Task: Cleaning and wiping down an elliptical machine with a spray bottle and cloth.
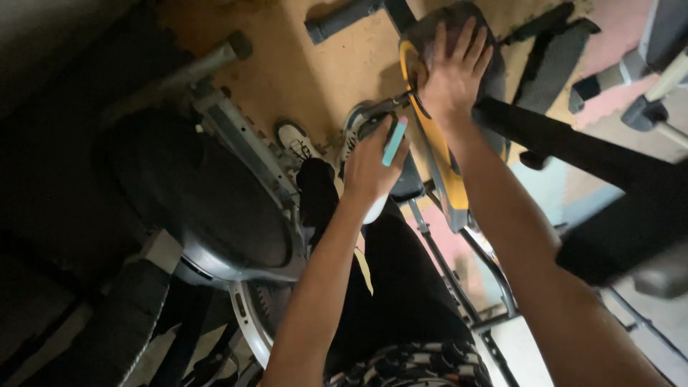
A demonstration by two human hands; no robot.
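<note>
Right hand (453, 75) flat, fingers spread, on the dark seat pad (494, 68) at the yellow frame's (441, 161) far end. Left hand (373, 168) grips a white-and-teal bottle (393, 143), just short of it; frame's long axis runs away from the body.

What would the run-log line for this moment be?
left hand: grips white bottle with teal cap | right hand: flat on grey cloth over yellow-black machine

Right hand (453, 77) on seat (494, 72), left hand (373, 166) beside it, flywheel (208, 201) further left
</note>
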